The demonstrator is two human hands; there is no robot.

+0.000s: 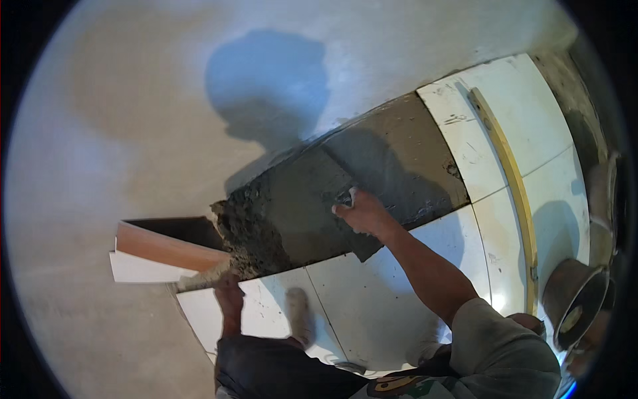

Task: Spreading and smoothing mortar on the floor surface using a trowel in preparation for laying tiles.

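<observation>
My right hand (364, 213) is closed round the handle of a flat rectangular trowel (365, 246), whose dark blade lies across a bed of wet grey mortar (299, 206). The mortar is smooth around the blade and lumpy at its left end. Lower left, my left hand (229, 292) is down at the near edge of the lumpy mortar, beside a pale strip (206, 276) and the white floor tiles. Its fingers are too dark and small to make out.
White tiles (392, 292) border the mortar on the near side and at right. A yellow spirit level (512, 166) lies on the right-hand tiles. Tiles, one with a brown back (166, 249), lean at left. A bucket (577, 302) stands at right. A pale wall (153, 133) rises behind.
</observation>
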